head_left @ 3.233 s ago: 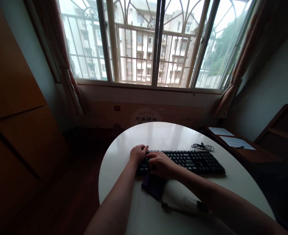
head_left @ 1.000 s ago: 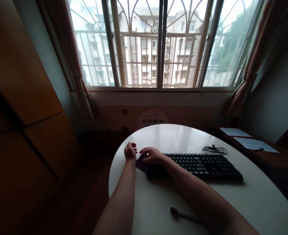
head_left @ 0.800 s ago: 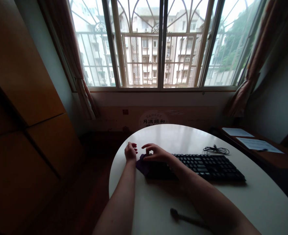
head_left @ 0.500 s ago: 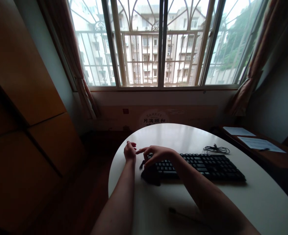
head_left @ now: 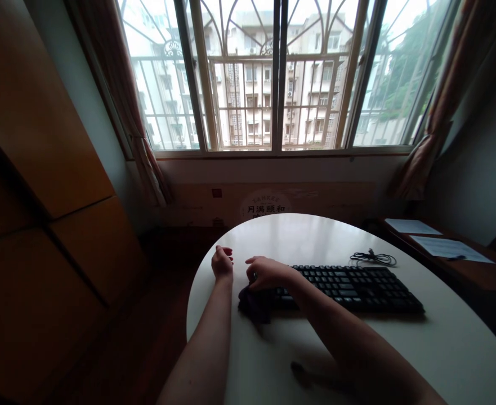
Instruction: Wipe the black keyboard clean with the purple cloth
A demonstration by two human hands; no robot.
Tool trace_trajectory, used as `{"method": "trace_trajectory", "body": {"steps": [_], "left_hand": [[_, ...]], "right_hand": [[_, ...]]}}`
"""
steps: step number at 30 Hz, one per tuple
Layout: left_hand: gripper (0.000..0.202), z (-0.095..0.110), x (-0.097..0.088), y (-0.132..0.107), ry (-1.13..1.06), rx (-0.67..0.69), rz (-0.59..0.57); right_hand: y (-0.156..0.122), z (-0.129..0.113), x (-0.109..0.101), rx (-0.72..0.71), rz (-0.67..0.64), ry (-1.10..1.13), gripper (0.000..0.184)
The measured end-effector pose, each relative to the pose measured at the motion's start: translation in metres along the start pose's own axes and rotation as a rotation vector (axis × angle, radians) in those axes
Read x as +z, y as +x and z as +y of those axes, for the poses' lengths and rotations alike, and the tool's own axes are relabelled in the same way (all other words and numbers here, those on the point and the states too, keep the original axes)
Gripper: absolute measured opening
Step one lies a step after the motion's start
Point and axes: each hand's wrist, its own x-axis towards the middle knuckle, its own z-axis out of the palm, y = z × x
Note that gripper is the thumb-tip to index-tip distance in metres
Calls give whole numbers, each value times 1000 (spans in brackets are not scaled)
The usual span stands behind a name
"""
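Note:
A dark cloth (head_left: 254,306) hangs from my right hand (head_left: 268,273), whose thumb and fingers are closed on it, at the left end of a black keyboard (head_left: 357,289). The cloth drapes over the keyboard's left edge and partly hides it. To the left, my left hand (head_left: 222,262) is held over the white table (head_left: 290,230), apart from cloth and keyboard. Its fingers are loosely curled with gaps between them, and nothing shows in them. Partly under my right forearm is a dark slender item (head_left: 298,368), too blurred to name.
A coiled black cable (head_left: 373,257) lies behind the keyboard's right part. Papers (head_left: 450,248) and a pen (head_left: 456,257) are on a brown surface at the right. Wooden cabinets (head_left: 74,157) stand at the left, and a barred window is ahead.
My right hand has drawn away from my left hand and slightly back, its outstretched finger now pulled in. The cloth has shifted a little left. My left hand has barely moved.

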Motion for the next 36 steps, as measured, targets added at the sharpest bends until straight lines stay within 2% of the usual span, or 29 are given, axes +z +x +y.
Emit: {"method": "trace_trajectory", "body": {"steps": [4, 6, 17, 25, 28, 32, 34, 36], "left_hand": [[53, 0, 0, 1, -2, -2, -7], [53, 0, 0, 1, -5, -2, -5], [53, -3, 0, 3, -2, 9, -5], [51, 0, 0, 0, 46, 31, -21], [49, 2, 0, -2, 78, 55, -29], [46, 9, -1, -9, 121, 108, -58], [44, 15, -1, -16, 176, 188, -90], [40, 24, 1, -25, 253, 323, -143]], "right_hand": [[1, -14, 6, -28, -64, -34, 9], [2, -15, 10, -17, -39, -61, 8], [8, 9, 11, 44, 248, -80, 5], [9, 18, 11, 202, 503, -80, 10], [4, 22, -5, 283, 624, -79, 9], [-15, 30, -46, 380, 802, -52, 14], [-29, 34, -67, 401, 860, -22, 20], [-42, 35, -85, 398, 987, 34, 23]]}}
